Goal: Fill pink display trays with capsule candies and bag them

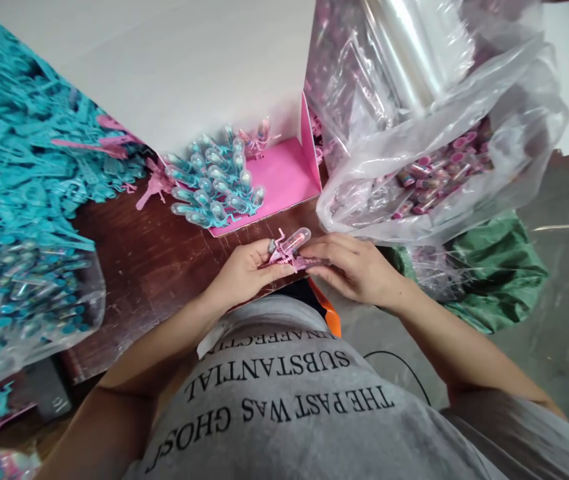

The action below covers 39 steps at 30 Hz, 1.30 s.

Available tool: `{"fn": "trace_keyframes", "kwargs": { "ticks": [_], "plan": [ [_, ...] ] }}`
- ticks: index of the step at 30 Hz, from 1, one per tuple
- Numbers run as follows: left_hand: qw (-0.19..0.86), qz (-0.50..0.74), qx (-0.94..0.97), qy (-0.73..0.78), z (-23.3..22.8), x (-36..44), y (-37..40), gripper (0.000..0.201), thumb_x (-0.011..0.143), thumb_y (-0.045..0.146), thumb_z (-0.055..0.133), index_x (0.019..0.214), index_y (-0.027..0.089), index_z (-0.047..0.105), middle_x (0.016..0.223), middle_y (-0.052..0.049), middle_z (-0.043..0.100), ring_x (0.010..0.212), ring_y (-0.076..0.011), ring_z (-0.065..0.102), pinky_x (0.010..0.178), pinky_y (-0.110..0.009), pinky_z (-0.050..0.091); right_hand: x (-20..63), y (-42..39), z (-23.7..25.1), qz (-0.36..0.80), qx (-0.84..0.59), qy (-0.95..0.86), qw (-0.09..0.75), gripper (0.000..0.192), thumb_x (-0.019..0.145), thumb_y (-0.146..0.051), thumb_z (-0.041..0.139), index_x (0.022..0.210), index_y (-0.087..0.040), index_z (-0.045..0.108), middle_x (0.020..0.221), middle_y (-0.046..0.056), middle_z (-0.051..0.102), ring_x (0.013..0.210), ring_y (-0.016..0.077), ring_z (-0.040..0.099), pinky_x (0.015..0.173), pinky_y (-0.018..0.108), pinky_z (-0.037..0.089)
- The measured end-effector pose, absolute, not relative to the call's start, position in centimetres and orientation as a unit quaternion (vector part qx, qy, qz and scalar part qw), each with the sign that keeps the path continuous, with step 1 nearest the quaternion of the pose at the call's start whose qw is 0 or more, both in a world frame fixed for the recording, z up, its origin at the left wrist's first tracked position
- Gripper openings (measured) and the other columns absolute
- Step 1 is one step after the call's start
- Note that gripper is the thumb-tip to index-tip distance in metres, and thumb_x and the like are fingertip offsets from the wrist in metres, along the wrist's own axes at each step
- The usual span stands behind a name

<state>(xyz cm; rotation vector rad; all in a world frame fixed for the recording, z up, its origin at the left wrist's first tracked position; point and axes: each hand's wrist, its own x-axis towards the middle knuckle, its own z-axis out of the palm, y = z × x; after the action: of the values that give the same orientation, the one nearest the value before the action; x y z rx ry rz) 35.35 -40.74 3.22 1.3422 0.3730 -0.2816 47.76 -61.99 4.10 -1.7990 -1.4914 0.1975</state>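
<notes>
Close to the table's front edge, I hold a small pink plastic toy with a clear capsule tube [298, 241] between both hands. My left hand [244, 270] pinches its left side, with a grey wrap on one fingertip. The fingers of my right hand [351, 267] close on its right end, where a pink strip shows. Just beyond my hands stands a pink-floored box [289, 175]. Inside it, rows of teal toys with clear domed capsules [217, 177] fill the left part, and a few pink toys [259, 137] sit at the back.
Teal plastic parts [19, 133] are heaped at the left, above a bag of teal-capped tubes [24, 293]. Loose pink parts [154, 183] lie beside the box. At the right, a clear plastic bag [364, 213] holds pink-capped tubes [434, 180]. A green sack [499, 280] sits below it.
</notes>
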Motion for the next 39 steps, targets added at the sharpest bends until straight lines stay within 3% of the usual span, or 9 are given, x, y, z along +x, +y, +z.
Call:
{"fn": "trace_keyframes", "kwargs": {
  "ticks": [11,15,20,23,26,30,33,36,39],
  "plan": [
    [0.708,-0.066,0.695,0.109,3.2,34.1,-39.5,0.028,0.09,0.04,0.086,0.107,0.019,0.079,0.101,-0.004,0.082,0.092,-0.0172,0.077,0.087,-0.03,0.065,47.0,-61.6,5.8,0.044,-0.711,-0.61,0.348,0.026,0.108,-0.026,0.065,0.133,-0.019,0.065,0.119,0.011,0.079,0.105,0.0217,0.077,0.082,0.034,0.066],
    [0.578,0.015,0.814,0.053,3.5,33.5,-38.7,0.025,0.099,0.043,0.078,0.11,0.021,0.078,0.101,-0.004,0.084,0.089,-0.0169,0.078,0.081,-0.027,0.064,46.1,-60.6,5.3,0.138,-0.71,-0.522,0.453,0.022,0.109,-0.032,0.065,0.126,-0.019,0.066,0.102,0.006,0.078,0.088,0.0159,0.074,0.078,0.029,0.062],
    [0.365,0.117,0.922,-0.048,2.7,32.8,-37.8,0.021,0.108,0.038,0.067,0.111,0.02,0.077,0.104,-0.007,0.084,0.091,-0.0182,0.08,0.083,-0.028,0.063,45.4,-59.6,4.9,0.254,-0.731,-0.441,0.455,0.023,0.109,-0.04,0.064,0.109,-0.019,0.072,0.095,0.005,0.078,0.082,0.016,0.072,0.074,0.03,0.057],
    [0.383,0.112,0.916,-0.047,2.6,32.9,-37.3,0.02,0.106,0.039,0.07,0.104,0.02,0.076,0.089,-0.003,0.081,0.077,-0.0147,0.075,0.072,-0.024,0.059,46.2,-59.3,5.6,0.353,-0.699,-0.401,0.476,0.03,0.109,-0.045,0.062,0.112,-0.018,0.075,0.097,0.004,0.079,0.085,0.0159,0.072,0.078,0.03,0.059],
    [0.462,0.078,0.883,0.026,3.4,33.5,-37.3,0.022,0.102,0.043,0.075,0.102,0.02,0.075,0.084,0.0,0.078,0.072,-0.013,0.07,0.067,-0.023,0.055,47.5,-59.1,6.8,0.379,-0.663,-0.4,0.506,0.038,0.105,-0.047,0.069,0.132,-0.02,0.07,0.114,0.006,0.08,0.095,0.0166,0.075,0.082,0.029,0.062],
    [0.506,0.045,0.857,0.082,5.4,34.6,-38.1,0.027,0.099,0.046,0.078,0.11,0.023,0.073,0.096,-0.002,0.081,0.082,-0.0174,0.074,0.074,-0.027,0.058,49.2,-58.5,8.4,0.292,-0.658,-0.476,0.505,0.064,0.097,-0.047,0.082,0.151,-0.025,0.058,0.136,0.01,0.074,0.113,0.0204,0.075,0.088,0.031,0.065],
    [0.442,0.05,0.891,0.093,7.0,36.0,-37.7,0.041,0.09,0.056,0.085,0.109,0.023,0.07,0.097,-0.004,0.08,0.087,-0.0232,0.075,0.078,-0.033,0.06,51.4,-58.1,9.7,0.224,-0.677,-0.521,0.469,0.036,0.104,-0.043,0.073,0.135,-0.027,0.069,0.119,0.005,0.08,0.102,0.0193,0.078,0.091,0.035,0.065],
    [0.35,0.115,0.926,0.081,8.3,38.9,-35.2,0.056,0.084,0.068,0.087,0.112,0.023,0.068,0.118,-0.011,0.077,0.117,-0.0344,0.073,0.102,-0.046,0.06,55.8,-57.5,11.0,0.132,-0.735,-0.528,0.405,0.026,0.107,-0.046,0.067,0.126,-0.03,0.075,0.115,0.002,0.081,0.095,0.0196,0.077,0.088,0.039,0.065],
    [0.283,0.141,0.948,0.031,8.3,43.0,-31.5,0.038,0.096,0.06,0.076,0.114,0.028,0.073,0.143,-0.01,0.07,0.148,-0.0364,0.055,0.127,-0.053,0.044,61.2,-55.7,10.8,0.054,-0.799,-0.503,0.325,0.023,0.1,-0.048,0.077,0.117,-0.033,0.079,0.116,0.0,0.082,0.105,0.0239,0.076,0.098,0.046,0.062]
  ]
}}
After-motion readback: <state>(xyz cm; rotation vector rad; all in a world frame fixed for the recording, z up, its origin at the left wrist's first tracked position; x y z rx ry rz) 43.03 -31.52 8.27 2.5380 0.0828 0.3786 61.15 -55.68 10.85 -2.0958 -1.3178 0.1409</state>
